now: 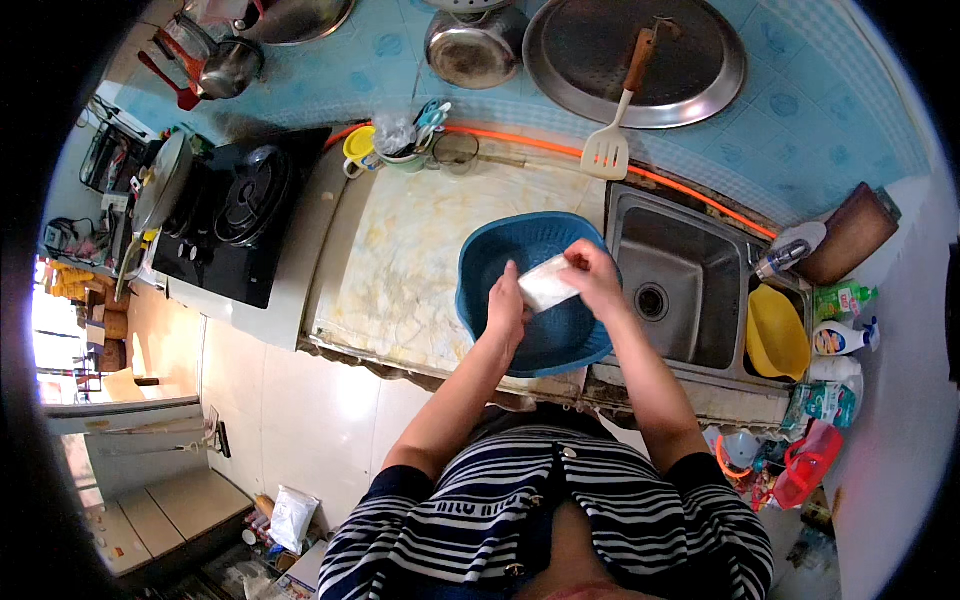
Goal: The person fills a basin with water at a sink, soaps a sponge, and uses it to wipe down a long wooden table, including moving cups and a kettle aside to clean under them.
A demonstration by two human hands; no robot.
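Note:
A flat white packet or folded cloth, its exact kind unclear, is held between my two hands above a blue plastic basin. My left hand grips its left end, thumb pointing up. At its upper right end, the bent fingers of my right hand close on it. The basin stands on the marbled countertop, its right side against the edge of the steel sink. What lies at the bottom of the basin is partly hidden by my hands.
Right of the basin is a steel sink, with a yellow plastic basin in its smaller bowl. A white slotted spatula hangs above the counter. A glass and a yellow-lidded mug stand at the back. A gas stove is at left.

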